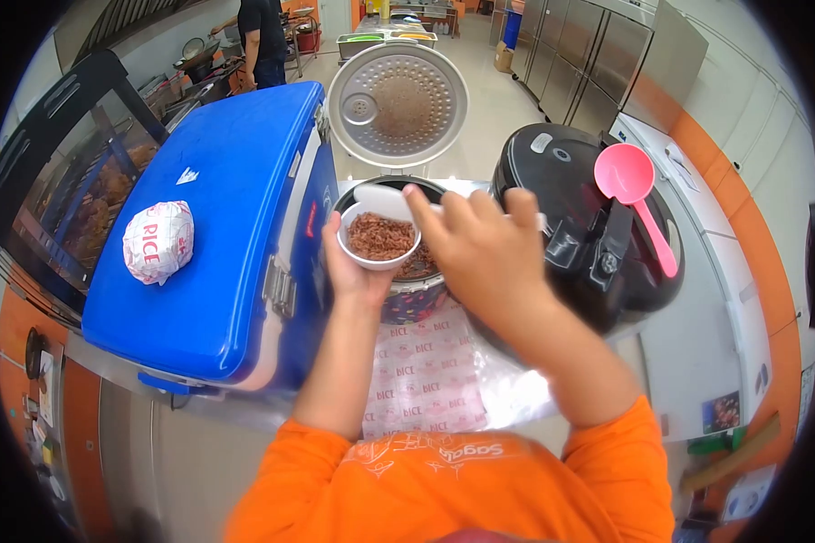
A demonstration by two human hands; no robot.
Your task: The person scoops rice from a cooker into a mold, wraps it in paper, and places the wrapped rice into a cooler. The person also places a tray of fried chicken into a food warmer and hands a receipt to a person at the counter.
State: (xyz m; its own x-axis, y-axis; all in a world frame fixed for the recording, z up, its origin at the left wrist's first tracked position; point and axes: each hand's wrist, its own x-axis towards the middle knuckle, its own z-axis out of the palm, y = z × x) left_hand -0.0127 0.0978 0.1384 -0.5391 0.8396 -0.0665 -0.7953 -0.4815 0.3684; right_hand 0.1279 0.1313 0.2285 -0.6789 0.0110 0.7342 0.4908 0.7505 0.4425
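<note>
My left hand (357,279) holds a small white bowl (378,263) filled with reddish-brown rice (378,235). In my right hand (484,244) is a white rice paddle (380,196), its flat head over the far rim of the bowl. The fingers wrap round the handle, and its end shows past the knuckles. Below and behind the bowl stands an open rice cooker (415,306) with more of this rice inside. Its round perforated lid (398,100) is tipped up at the back. Printed wrapping paper (426,371) lies flat on the metal counter in front of the cooker.
At left, a paper-wrapped bundle (158,240) sits on a large blue cooler box (208,217). A black lidded cooker (552,167) stands at right with a pink ladle (627,174) on top. A person (264,45) stands farther back at left.
</note>
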